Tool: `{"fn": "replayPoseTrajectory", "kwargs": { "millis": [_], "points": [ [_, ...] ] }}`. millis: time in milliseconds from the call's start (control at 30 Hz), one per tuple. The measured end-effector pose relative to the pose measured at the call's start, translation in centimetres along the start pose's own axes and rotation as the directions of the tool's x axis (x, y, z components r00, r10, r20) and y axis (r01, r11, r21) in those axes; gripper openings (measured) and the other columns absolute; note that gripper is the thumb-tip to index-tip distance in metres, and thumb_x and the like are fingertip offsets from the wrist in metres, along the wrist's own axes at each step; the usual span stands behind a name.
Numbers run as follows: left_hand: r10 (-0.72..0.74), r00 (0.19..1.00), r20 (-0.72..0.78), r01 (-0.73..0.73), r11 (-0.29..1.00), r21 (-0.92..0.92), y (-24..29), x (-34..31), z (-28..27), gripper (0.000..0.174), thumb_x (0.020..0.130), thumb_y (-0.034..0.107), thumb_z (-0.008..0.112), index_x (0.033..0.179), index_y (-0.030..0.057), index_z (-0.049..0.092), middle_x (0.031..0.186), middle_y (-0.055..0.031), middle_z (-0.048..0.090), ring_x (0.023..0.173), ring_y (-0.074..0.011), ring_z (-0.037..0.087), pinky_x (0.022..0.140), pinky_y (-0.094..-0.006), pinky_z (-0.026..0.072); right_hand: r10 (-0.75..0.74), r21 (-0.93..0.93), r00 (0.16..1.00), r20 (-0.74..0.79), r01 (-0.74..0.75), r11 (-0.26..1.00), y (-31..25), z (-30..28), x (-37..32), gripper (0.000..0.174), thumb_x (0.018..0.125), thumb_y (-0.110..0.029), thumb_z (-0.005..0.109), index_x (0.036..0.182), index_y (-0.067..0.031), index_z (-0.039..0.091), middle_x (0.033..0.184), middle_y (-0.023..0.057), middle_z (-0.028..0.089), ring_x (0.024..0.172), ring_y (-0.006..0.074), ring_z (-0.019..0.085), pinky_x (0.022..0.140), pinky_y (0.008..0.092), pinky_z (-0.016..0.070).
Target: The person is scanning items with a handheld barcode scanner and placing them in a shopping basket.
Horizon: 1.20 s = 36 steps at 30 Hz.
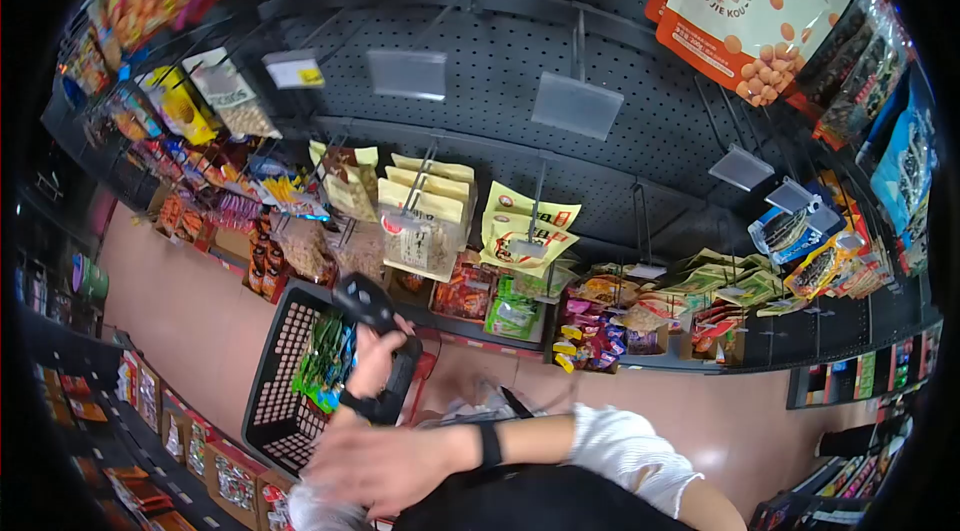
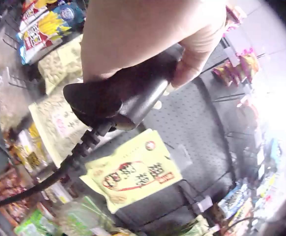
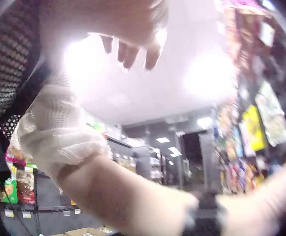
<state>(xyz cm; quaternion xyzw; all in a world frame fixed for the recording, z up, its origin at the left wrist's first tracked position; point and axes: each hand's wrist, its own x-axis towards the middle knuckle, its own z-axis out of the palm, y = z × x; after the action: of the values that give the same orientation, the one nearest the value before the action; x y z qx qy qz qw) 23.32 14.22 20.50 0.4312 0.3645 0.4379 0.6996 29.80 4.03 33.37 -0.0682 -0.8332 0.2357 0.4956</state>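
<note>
My left hand (image 1: pixel 372 361) grips a black handheld device (image 1: pixel 365 301) with a rounded end. In the left wrist view, a ribbed cord runs from the device (image 2: pixel 133 96), and the fingers and thumb wrap round its body. My right hand (image 1: pixel 390 461), its arm crossing from the right, lies over the left forearm near the sleeve and looks blurred. The right wrist view shows the right hand's fingers extended and holding nothing, above the left forearm (image 3: pixel 128 196) with its white sleeve. A black basket (image 1: pixel 262 381) under the left hand contains green packets (image 1: pixel 325 361).
Ahead stands a dark pegboard shelf (image 1: pixel 500 61) with snack bags on hooks. Cream bags (image 1: pixel 425 221) and yellow-green bags (image 1: pixel 525 231) hang beyond the left hand. Low boxes of sweets (image 1: pixel 590 336) line the bottom. Another shelf (image 1: pixel 230 481) is at lower left, across pinkish floor (image 1: pixel 170 301).
</note>
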Motion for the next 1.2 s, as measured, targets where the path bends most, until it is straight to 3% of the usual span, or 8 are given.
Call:
{"fn": "replayPoseTrajectory", "kwargs": {
  "millis": [67, 167, 300, 467, 567, 667, 900, 1200],
  "points": [
    [0.041, 0.989, 0.143, -0.055, 0.995, 0.089, -1.0, -1.3, 1.8, 0.017, 0.064, -0.002, 0.054, 0.080, 0.0028, 0.051, 0.079, -0.0062, 0.055, 0.078, -0.0188, 0.054, 0.084, -0.0339, 0.0423, 0.435, -0.008, 0.888, -0.148, -0.441, 0.897, 1.8, -4.8, -7.4, 0.054, 0.058, -0.024, 0.074, 0.102, -0.0009, 0.055, 0.115, 0.0153, 0.049, 0.111, 0.0325, 0.044, 0.091, 0.0419, 0.0376],
    [-0.072, 0.982, 0.176, 0.062, 0.996, 0.064, -3.9, -4.1, 7.1, 0.020, 0.066, 0.003, 0.059, 0.087, 0.0030, 0.055, 0.086, -0.0064, 0.058, 0.081, -0.0182, 0.057, 0.074, -0.0312, 0.0449, 0.611, -0.095, 0.481, -0.628, -0.827, 0.554, 1.3, -8.5, -14.5, 0.077, 0.061, -0.024, 0.078, 0.122, -0.0009, 0.037, 0.120, 0.0173, 0.041, 0.112, 0.0284, 0.045, 0.091, 0.0377, 0.0393],
    [-0.215, 0.823, 0.527, -0.270, 0.668, 0.694, -6.2, -4.5, 12.6, 0.037, 0.070, 0.019, 0.066, 0.099, -0.0008, 0.055, 0.098, -0.0176, 0.060, 0.091, -0.0320, 0.057, 0.079, -0.0391, 0.0450, 0.877, 0.359, 0.242, -0.416, -0.842, 0.402, -0.4, -9.1, -21.8, 0.080, 0.060, -0.025, 0.080, 0.123, 0.0015, 0.039, 0.115, 0.0177, 0.050, 0.109, 0.0253, 0.049, 0.092, 0.0350, 0.0395],
    [-0.301, 0.552, 0.778, -0.520, 0.606, 0.603, -7.0, 2.3, 13.6, 0.030, 0.076, 0.023, 0.064, 0.094, 0.0005, 0.059, 0.092, -0.0165, 0.059, 0.084, -0.0308, 0.058, 0.072, -0.0370, 0.0465, 0.762, 0.699, -0.221, -0.608, -0.603, 0.383, -2.9, -9.9, -27.1, 0.037, 0.073, -0.007, 0.070, 0.107, 0.0003, 0.055, 0.095, 0.0076, 0.062, 0.086, 0.0155, 0.060, 0.079, 0.0293, 0.0473],
    [0.008, 0.943, 0.333, -0.251, 0.671, 0.698, -8.7, 8.4, 12.2, 0.036, 0.076, 0.018, 0.066, 0.104, 0.0010, 0.051, 0.097, -0.0140, 0.058, 0.088, -0.0245, 0.059, 0.079, -0.0325, 0.0463, 0.696, 0.767, -0.370, -0.615, -0.486, 0.419, -5.1, -10.9, -29.6, 0.030, 0.074, 0.000, 0.065, 0.104, 0.0000, 0.057, 0.090, 0.0073, 0.063, 0.082, 0.0165, 0.062, 0.074, 0.0293, 0.0492],
    [0.146, 0.958, 0.245, -0.266, 0.770, 0.580, -12.3, 15.0, 9.8, 0.050, 0.072, -0.001, 0.066, 0.115, -0.0026, 0.040, 0.112, -0.0138, 0.051, 0.105, -0.0195, 0.051, 0.088, -0.0280, 0.0412, 0.584, 0.733, -0.445, -0.679, -0.450, 0.509, -6.2, -10.6, -31.0, 0.028, 0.073, 0.001, 0.066, 0.099, 0.0004, 0.058, 0.084, 0.0074, 0.063, 0.072, 0.0152, 0.061, 0.069, 0.0281, 0.0492],
    [-0.181, 0.972, 0.148, 0.126, 0.939, 0.319, -12.4, 17.3, 11.3, 0.022, 0.077, 0.004, 0.066, 0.098, -0.0010, 0.060, 0.089, -0.0025, 0.064, 0.080, -0.0082, 0.057, 0.072, -0.0219, 0.0448, 0.529, 0.693, -0.453, -0.717, -0.542, 0.476, -8.1, -10.1, -31.3, 0.023, 0.073, 0.000, 0.065, 0.095, 0.0001, 0.058, 0.081, 0.0057, 0.062, 0.070, 0.0132, 0.059, 0.066, 0.0265, 0.0474],
    [-0.039, 0.999, 0.033, 0.029, 0.964, 0.264, -11.9, 8.9, 11.5, 0.012, 0.085, 0.010, 0.059, 0.082, -0.0004, 0.065, 0.072, 0.0034, 0.062, 0.063, -0.0005, 0.048, 0.057, -0.0191, 0.0398, 0.485, 0.633, -0.412, -0.772, -0.573, 0.520, -9.2, -10.4, -30.0, 0.021, 0.075, -0.002, 0.062, 0.095, -0.0002, 0.057, 0.077, 0.0051, 0.060, 0.066, 0.0141, 0.058, 0.062, 0.0266, 0.0458]
  ]
}}
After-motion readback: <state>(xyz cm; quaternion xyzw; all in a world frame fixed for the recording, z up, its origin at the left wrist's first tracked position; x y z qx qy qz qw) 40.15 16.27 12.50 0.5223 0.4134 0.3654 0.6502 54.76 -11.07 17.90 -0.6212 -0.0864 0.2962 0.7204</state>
